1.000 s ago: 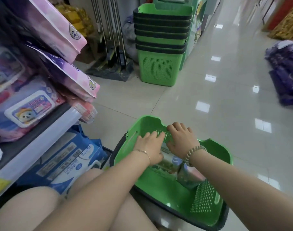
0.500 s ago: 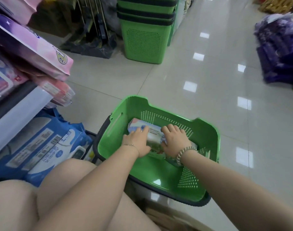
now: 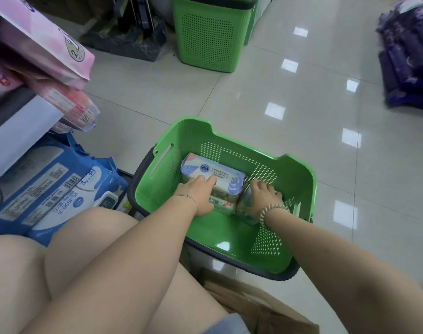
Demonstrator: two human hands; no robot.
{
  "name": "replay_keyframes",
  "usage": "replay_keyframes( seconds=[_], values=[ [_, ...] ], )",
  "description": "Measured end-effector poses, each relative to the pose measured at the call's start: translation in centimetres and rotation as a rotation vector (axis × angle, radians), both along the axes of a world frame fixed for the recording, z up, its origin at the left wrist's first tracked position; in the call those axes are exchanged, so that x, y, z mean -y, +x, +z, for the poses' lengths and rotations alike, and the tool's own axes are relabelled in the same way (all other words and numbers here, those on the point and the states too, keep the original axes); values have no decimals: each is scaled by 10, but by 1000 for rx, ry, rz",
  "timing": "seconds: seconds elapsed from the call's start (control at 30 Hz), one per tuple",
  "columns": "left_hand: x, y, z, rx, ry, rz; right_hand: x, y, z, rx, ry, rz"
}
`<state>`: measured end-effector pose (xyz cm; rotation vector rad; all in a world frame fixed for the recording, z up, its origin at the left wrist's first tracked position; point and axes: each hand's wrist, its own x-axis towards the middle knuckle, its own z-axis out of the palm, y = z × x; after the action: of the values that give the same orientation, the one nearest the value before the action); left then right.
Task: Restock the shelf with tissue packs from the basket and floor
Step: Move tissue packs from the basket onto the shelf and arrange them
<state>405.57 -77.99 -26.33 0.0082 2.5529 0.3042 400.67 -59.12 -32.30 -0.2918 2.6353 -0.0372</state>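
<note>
Both hands are working inside the green basket (image 3: 299, 179), which is sitting on the floor (image 3: 253, 92) ahead of the knees. The left hand (image 3: 196, 197) is clamping the near-left side of two stacked packs. Its fingers are lying over the edge of the top tissue pack (image 3: 214, 173) and its thumb is pressing beside the lower tissue pack (image 3: 223, 206). The right hand (image 3: 262, 197), apart from the left and just right of the stack, is curling over a third tissue pack (image 3: 244, 211) standing on end against it.

Judgement: the hands are bracketing the packs from both sides so they lift out as one block. The shelf (image 3: 20, 131) is lying well left of the left hand, with pink packs (image 3: 70, 104) overhanging its edge.
</note>
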Motion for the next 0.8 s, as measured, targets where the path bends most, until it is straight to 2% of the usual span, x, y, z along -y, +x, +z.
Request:
replay_keyframes(
  seconds=[0.2, 0.5, 0.6, 0.8],
  values=[
    [-4, -1, -2, 6, 4, -4, -8, -5, -15, 153, -66, -214],
    [-11, -3, -5, 2, 14, -21, -11, 5, -25, 76, 135, -16],
    [-12, -2, -5, -5, 22, -28, -7, 9, -25, 67, 120, 56],
    [-6, -2, -2, -14, 32, -14, -5, 14, -12, 38, 15, -5]
  ],
)
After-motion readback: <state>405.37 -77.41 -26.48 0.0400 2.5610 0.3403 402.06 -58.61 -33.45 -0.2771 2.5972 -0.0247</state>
